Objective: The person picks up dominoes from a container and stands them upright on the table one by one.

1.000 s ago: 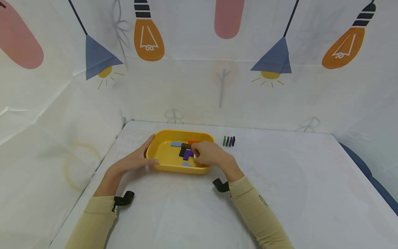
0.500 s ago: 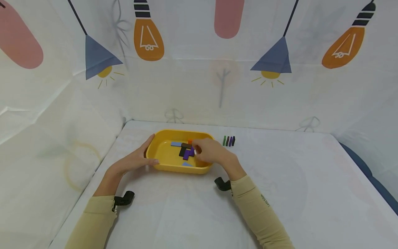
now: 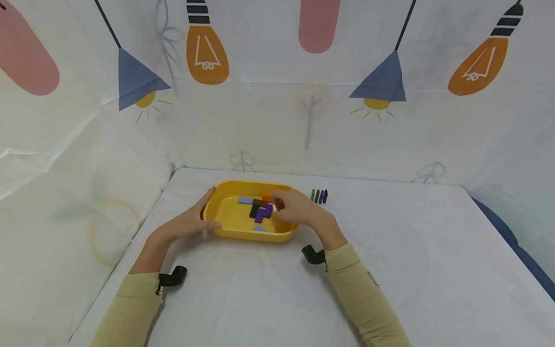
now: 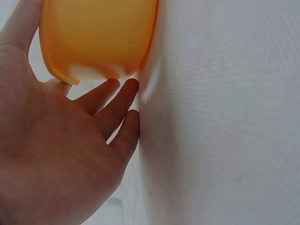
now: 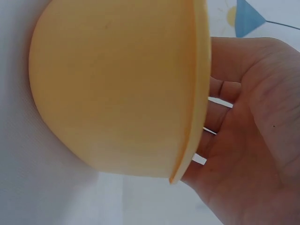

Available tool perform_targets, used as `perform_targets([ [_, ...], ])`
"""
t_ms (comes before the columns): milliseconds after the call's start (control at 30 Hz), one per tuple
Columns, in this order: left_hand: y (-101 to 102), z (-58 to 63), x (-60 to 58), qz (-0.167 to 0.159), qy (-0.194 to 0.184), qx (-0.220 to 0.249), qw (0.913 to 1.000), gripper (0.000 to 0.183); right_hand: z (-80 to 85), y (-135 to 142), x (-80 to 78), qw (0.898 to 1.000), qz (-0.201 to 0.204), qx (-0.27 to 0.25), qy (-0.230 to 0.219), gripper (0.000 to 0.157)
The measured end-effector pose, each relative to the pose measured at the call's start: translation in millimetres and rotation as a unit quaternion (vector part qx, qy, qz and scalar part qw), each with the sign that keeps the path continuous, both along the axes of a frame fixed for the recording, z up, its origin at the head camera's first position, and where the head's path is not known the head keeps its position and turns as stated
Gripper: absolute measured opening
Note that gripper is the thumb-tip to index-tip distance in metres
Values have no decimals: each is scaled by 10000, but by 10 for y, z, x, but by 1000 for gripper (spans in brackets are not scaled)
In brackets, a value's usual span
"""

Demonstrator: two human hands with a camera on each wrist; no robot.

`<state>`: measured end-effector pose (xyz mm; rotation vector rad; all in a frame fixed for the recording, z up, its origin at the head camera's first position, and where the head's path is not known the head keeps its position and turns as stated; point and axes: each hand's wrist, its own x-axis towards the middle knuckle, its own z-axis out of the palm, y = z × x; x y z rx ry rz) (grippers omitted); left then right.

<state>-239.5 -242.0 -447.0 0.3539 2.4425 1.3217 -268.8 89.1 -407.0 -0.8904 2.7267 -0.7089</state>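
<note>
Seen from the head: looking down on a yellow tray [image 3: 230,217], set open side up toward the back of the white table [image 3: 243,289], long axis running left to right, right end slightly nearer. Gripped at the left end by the left hand [image 3: 191,222], with thumb over the near rim. Over the right end, with fingers bent close together, the right hand [image 3: 297,208]; impossible to tell whether pinching anything. Close to those fingers, an orange block [image 3: 266,197] and a purple block [image 3: 268,210], likely to get nudged by any careless sweep. Just right of the tray, a row of four small blocks [image 3: 321,197], lengthwise away from the body; at risk of scattering if brushed by knuckles.

From the left wrist: fingers slightly apart at the tray's end; liable to let it swivel if bumped hard from the right.

From the right wrist: mostly outer wall, hiding the fingertips; possible to catch the rim with the palm and drag everything askew.
</note>
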Motion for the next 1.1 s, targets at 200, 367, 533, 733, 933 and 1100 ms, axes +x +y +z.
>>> perform_targets([
  [200,-8,4,9,-8,-5,30,10000,111,70,58,-1,9998,-177,-70,-26,16],
  [367,-11,1,14,-9,-3,2,10000,111,104,120,-23,9993,-271,-262,38,20],
  [533,-10,-3,5,-22,40,22,10000,111,123,192,-53,9982,-326,-492,74,18],
  [733,-4,0,-1,-35,60,22,10000,111,155,267,-64,9965,-385,-707,225,15],
  [933,-2,-5,-1,-30,84,-7,10000,111,180,345,-69,9946,-410,-909,278,16],
  [1100,-1,-8,3,-16,77,-24,10000,110,197,442,-83,9926,-532,-1036,337,18],
])
